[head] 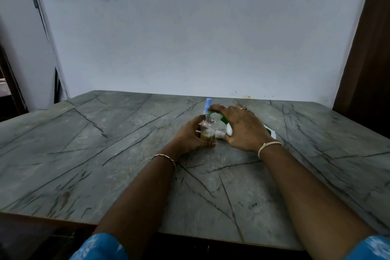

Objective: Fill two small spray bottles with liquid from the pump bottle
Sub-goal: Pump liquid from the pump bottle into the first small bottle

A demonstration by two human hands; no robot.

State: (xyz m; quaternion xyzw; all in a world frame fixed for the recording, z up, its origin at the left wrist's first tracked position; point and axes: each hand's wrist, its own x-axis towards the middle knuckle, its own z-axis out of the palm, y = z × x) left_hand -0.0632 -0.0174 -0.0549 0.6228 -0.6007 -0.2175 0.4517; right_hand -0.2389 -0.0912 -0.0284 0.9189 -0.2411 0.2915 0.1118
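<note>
Small clear spray bottle (207, 127) stands upright in my left hand (190, 136). Its cap is off, the threaded neck is open, and yellowish liquid fills roughly the bottom third. Second spray bottle (207, 104) is just behind it, upright, with only its light-blue spray top showing. Pump bottle (229, 130) has a white body and a green pump head (222, 120). It's tipped leftward under my right hand (242, 126), green spout tip right over the clear bottle's open neck.
</note>
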